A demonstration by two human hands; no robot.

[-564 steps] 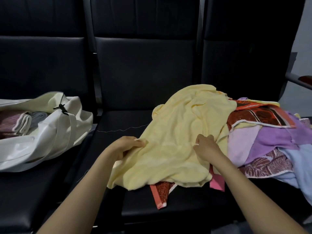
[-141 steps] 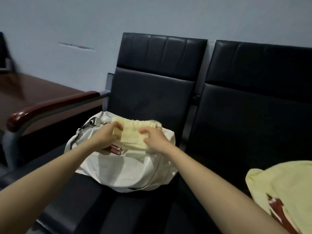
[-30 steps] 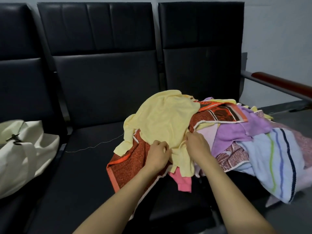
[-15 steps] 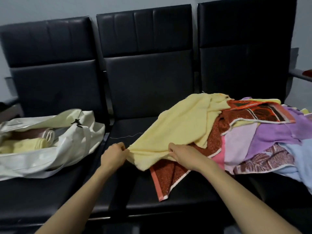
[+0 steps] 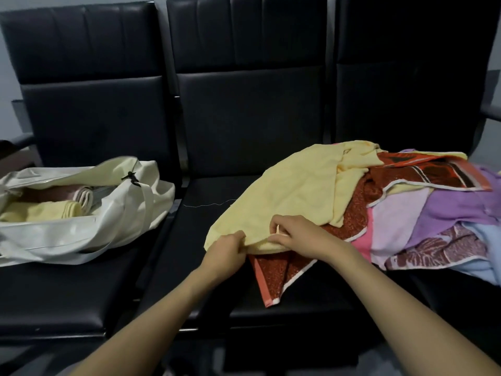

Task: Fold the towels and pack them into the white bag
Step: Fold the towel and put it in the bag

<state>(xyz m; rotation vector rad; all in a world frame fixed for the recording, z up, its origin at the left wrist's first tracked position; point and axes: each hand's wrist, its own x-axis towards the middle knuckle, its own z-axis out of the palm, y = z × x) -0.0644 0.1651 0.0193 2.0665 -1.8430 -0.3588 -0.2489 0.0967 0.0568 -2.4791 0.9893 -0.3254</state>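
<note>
The white bag (image 5: 81,240) lies open on the left seat of the black chair row (image 5: 244,126). Inside it are a folded yellow towel (image 5: 40,211) and a rolled pinkish towel (image 5: 70,192) just behind it, as half a second ago. A loose thread (image 5: 208,204) lies on the middle seat. The left hand (image 5: 227,252) pinches the near edge of the big yellow towel (image 5: 284,196). It has moved in from the towel's left corner and now sits just beside the right hand (image 5: 295,237), which grips the same edge with curled fingers. The edge between them is bunched rather than stretched. The yellow towel drapes over a red patterned towel (image 5: 273,270) and against the mixed pile (image 5: 447,207) on the right seat.
</note>
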